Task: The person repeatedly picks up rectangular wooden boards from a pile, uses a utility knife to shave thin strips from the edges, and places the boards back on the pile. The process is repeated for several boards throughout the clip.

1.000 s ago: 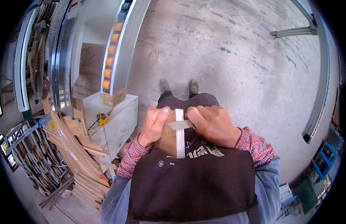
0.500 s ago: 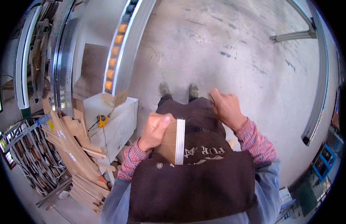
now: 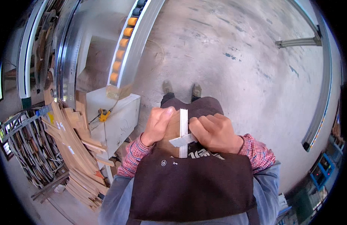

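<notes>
My left hand [image 3: 155,125] is closed around the far left part of a wooden board [image 3: 172,135], thumb on top. The board stands in front of my dark apron, its pale striped edge [image 3: 184,123] facing up. My right hand [image 3: 213,131] is curled shut on a short flat grey-white strip [image 3: 181,140]. That strip lies crosswise over the board's edge, its free end sticking out to the left. The fingers hide its other end, and I cannot tell what kind of tool or piece it is.
To the left is a white cabinet [image 3: 134,108] with a yellow-and-black tool [image 3: 103,114] on it. Beside it lean several wooden boards [image 3: 65,131]. A roller rail [image 3: 143,41] with orange rollers runs at the upper left; another metal rail [image 3: 320,101] stands far right.
My right hand has come in from the right to the board, and the strip now shows across the board's edge. The left hand still grips the board.
</notes>
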Tool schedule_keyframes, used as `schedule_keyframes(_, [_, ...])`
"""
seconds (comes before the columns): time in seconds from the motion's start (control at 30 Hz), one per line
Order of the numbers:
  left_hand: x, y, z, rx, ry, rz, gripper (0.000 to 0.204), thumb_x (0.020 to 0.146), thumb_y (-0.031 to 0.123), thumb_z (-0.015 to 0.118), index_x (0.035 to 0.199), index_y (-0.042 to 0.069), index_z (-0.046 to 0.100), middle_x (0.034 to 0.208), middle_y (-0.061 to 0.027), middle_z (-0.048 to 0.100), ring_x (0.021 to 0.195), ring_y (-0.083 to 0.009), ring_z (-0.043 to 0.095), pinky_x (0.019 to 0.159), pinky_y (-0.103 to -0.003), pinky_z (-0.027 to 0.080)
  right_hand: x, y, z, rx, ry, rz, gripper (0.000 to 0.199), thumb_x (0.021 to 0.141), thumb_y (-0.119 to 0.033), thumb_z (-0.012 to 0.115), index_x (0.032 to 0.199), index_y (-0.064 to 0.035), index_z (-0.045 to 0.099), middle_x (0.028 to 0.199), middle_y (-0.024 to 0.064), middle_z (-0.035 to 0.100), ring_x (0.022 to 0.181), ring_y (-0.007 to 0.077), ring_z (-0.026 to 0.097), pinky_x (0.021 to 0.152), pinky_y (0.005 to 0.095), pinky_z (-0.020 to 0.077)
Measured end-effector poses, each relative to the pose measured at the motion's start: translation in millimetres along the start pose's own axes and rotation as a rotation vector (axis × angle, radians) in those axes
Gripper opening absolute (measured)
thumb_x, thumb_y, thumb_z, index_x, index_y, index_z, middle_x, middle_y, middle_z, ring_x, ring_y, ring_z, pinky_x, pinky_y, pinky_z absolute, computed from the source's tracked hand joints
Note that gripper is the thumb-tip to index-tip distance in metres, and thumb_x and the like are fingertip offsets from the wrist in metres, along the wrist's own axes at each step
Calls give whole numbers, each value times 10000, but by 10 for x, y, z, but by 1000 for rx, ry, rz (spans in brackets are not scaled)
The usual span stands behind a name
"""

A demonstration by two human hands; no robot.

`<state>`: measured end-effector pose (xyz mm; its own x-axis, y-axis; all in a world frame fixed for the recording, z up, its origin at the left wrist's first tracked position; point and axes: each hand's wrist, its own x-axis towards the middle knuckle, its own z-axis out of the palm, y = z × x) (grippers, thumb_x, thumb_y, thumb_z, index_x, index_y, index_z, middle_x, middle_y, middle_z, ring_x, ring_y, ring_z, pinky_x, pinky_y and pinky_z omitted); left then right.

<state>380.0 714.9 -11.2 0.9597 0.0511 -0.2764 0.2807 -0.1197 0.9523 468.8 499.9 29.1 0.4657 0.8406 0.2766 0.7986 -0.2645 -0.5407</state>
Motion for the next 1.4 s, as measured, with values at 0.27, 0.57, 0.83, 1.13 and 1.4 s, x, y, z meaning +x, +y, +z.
schedule_keyframes(0.27, [-351, -64, -141, 77, 116, 92, 476, 1071, 270, 462, 678, 2, 471, 589, -87, 314, 518, -157, 329, 504, -375, 336, 79, 278, 178, 56, -92, 253, 163, 848, -106, 628, 962, -73, 516, 745, 132, 601, 660, 344, 648, 564, 454, 509])
schedule_keyframes(0.57, [-1059, 188, -649, 10, 83, 60, 575, 1068, 392, 468, 691, -41, 482, 588, -116, 287, 559, -142, 339, 523, -402, 357, 427, -703, 247, -10, -62, 161, 159, 829, -44, 638, 981, -24, 597, 722, 103, 593, 598, 300, 620, 531, 399, 464])
schedule_keyframes(0.83, [-2277, 575, -1706, 67, 562, -111, 570, 1093, 373, 437, 691, -27, 491, 564, -16, 419, 575, -112, 380, 548, -364, 377, 917, -1628, 437, 727, -220, 323, 85, 969, -60, 590, 956, 14, 631, 671, 85, 623, 598, 138, 615, 573, 292, 478])
schedule_keyframes(1.13, [-3410, 432, -3144, -506, 412, -214, 378, 1073, 349, 497, 1028, 14, 666, 661, 0, 585, 629, -88, 595, 502, -258, 466, 2680, -3419, 1342, 1273, -515, 309, 473, 855, -57, 661, 1314, 11, 568, 842, 61, 675, 774, 144, 636, 724, 272, 504])
schedule_keyframes(1.4, [-3965, -411, -4803, -1043, 17, -199, 335, 1049, 288, 522, 1106, -28, 616, 643, -11, 534, 476, -96, 532, 385, -246, 388, 4009, -4547, 2890, 1307, -794, 220, 295, 848, -74, 705, 1099, 65, 633, 947, 132, 656, 701, 179, 666, 573, 295, 561])
